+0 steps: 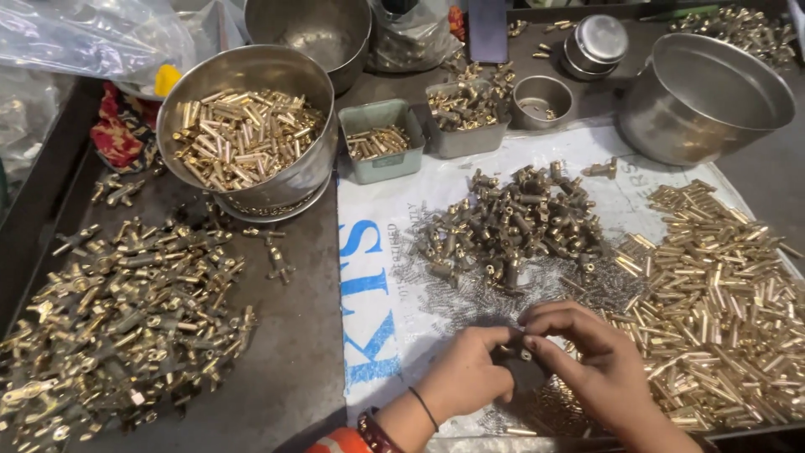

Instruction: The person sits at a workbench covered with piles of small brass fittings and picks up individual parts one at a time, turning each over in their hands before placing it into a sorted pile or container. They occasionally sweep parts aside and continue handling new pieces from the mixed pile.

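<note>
While both hands meet at the near edge of the workbench, the left hand (pixel 465 377) and the right hand (pixel 587 361) are pressed fingertip to fingertip, together pinching a small brass fitting (pixel 513 352) that lies between them and is largely hidden by the fingers. A dark bangle and a thin black band circle the left wrist. Beneath the hands lies a white printed sack (pixel 377 277) spread over a dark metal tabletop (pixel 302 352); thin wire springs (pixel 470 294) are scattered on it just beyond the fingertips. Farther off sits a heap of dark brass valve bodies (pixel 511 222), and to the right a broad heap of brass pins (pixel 721 294). To the left, well apart, cross-shaped brass pieces (pixel 126 319) cover the bare metal. At the far side stand four steel bowls, one (pixel 247 126) filled with brass tubes, three smaller tubs or cups of parts, one lidded steel tin (pixel 595 42), and clear plastic bags (pixel 84 33).
</note>
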